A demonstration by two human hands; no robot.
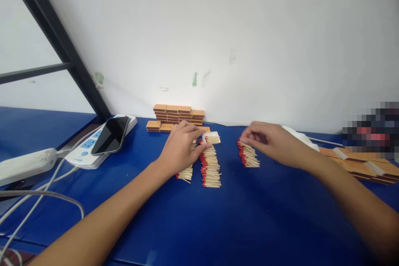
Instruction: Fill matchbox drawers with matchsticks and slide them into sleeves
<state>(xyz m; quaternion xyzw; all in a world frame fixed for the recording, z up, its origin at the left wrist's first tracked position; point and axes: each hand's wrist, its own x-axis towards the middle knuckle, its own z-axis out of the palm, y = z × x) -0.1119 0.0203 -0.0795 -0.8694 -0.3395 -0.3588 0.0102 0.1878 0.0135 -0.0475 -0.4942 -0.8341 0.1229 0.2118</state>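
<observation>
My left hand (183,145) pinches the left end of a small white matchbox tray (205,134) between thumb and fingers. Several matches (213,139) lie inside that tray. Just in front is a long row of red-tipped matches (212,170), and another match pile (186,173) is partly covered by my left hand. On the right, my right hand (268,141) hovers at the far end of a third pile of matches (250,156), its fingers curled and drawn together. Whatever those fingertips hold, if anything, is hidden.
Stacked orange matchboxes (173,114) stand against the wall. More orange boxes in white-banded bundles (358,162) lie at right, beside a white item (301,138). At left, a phone (111,135) rests on a power strip (82,156), near white cables (56,170) and a black metal frame (67,56).
</observation>
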